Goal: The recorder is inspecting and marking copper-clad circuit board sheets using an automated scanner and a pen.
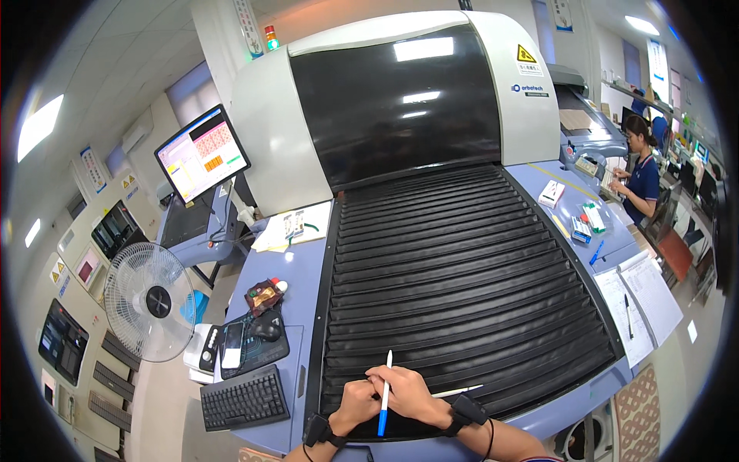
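My left hand (356,405) and my right hand (408,394) are closed against each other over the near end of the black ribbed bellows cover (454,285). A white pen with a blue end (384,408) stands out from the fingers of my right hand, its blue end toward me. Behind the right hand, a thin white stick (462,391) juts out to the right; whether it is held or lying on the cover is hidden. What the left fingers close on, if anything, cannot be seen. Both wrists wear black bands.
Left of the cover are a keyboard (245,399), a mouse (265,327), a phone (232,345) and a monitor (202,154); beyond stands a fan (154,304). On the right lie an open notebook (650,296), a blue pen (596,252) and small boxes (581,229). Another person (640,181) sits far right.
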Demonstrator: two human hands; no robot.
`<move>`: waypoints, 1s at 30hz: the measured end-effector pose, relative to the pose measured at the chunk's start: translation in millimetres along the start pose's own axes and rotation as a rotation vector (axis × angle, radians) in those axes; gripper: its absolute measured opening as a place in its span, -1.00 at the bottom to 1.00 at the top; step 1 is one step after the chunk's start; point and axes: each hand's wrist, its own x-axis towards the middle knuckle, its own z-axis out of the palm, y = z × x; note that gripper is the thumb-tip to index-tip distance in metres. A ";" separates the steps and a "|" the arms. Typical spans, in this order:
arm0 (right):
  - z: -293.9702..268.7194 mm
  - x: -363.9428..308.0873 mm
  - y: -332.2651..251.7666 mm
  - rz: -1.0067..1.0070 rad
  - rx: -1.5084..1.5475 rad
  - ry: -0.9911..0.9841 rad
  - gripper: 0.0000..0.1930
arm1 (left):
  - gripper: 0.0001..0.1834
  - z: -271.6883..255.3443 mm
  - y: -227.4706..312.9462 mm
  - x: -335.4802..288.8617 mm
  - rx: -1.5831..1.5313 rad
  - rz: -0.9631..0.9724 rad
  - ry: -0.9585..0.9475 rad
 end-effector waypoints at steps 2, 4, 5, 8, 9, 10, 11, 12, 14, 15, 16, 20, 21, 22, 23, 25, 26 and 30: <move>-2.9 2.2 -2.1 0.015 -0.001 0.027 -0.82 | -0.87 -2.2 2.4 3.1 0.036 0.011 0.006; -7.9 5.6 -3.4 0.008 0.005 0.082 -0.82 | -0.87 -6.1 3.9 7.1 -0.004 -0.046 0.019; -11.2 8.7 -3.3 0.033 0.008 0.138 -0.82 | -0.85 -7.4 4.5 9.8 -0.083 -0.119 0.038; -22.5 18.7 -0.7 0.062 0.036 0.225 -0.84 | -0.83 -19.5 1.7 15.5 -0.043 -0.135 0.172; -25.9 21.8 0.4 0.068 0.055 0.257 -0.84 | -0.84 -24.3 -0.4 17.0 -0.023 -0.132 0.199; -29.1 24.7 1.7 0.065 0.027 0.275 -0.84 | -0.84 -28.6 -2.6 18.1 0.002 -0.127 0.227; -32.9 25.4 2.4 0.092 0.040 0.268 -0.83 | -0.85 -33.1 -5.1 19.0 0.012 -0.145 0.247; -35.2 27.4 3.5 0.114 0.055 0.268 -0.83 | -0.86 -37.5 -7.8 19.7 0.035 -0.152 0.259; -39.4 29.1 5.7 0.161 0.062 0.278 -0.82 | -0.87 -44.5 -11.8 20.7 0.076 -0.157 0.319; -40.5 30.4 7.8 0.159 0.047 0.290 -0.82 | -0.87 -47.6 -13.1 20.4 0.081 -0.173 0.328; -42.3 30.3 9.8 0.183 0.051 0.290 -0.83 | -0.88 -49.9 -13.5 20.0 0.079 -0.189 0.353; -49.1 33.0 23.0 0.222 0.023 0.306 -0.82 | -0.70 -55.7 -14.6 16.4 0.117 -0.353 0.309; -51.0 33.4 26.6 0.241 -0.015 0.306 -0.82 | -0.58 -54.7 -15.1 14.4 0.090 -0.468 0.258; -53.4 33.4 29.7 0.236 -0.077 0.285 -0.81 | -0.47 -53.3 -16.8 12.3 0.220 -0.445 0.243; -54.8 33.7 32.6 0.244 -0.114 0.276 -0.78 | -0.36 -51.1 -19.5 9.5 0.351 -0.406 0.241; -58.8 32.8 35.4 0.124 -0.357 0.219 -0.74 | -0.28 -43.1 -24.2 3.5 0.571 -0.406 0.197; -60.2 32.8 36.2 0.140 -0.390 0.158 -0.72 | -0.28 -38.1 -26.4 0.7 0.635 -0.409 0.205; -59.3 31.7 37.5 0.236 -0.241 0.026 -0.58 | -0.39 -25.6 -26.2 -3.5 0.581 -0.370 0.178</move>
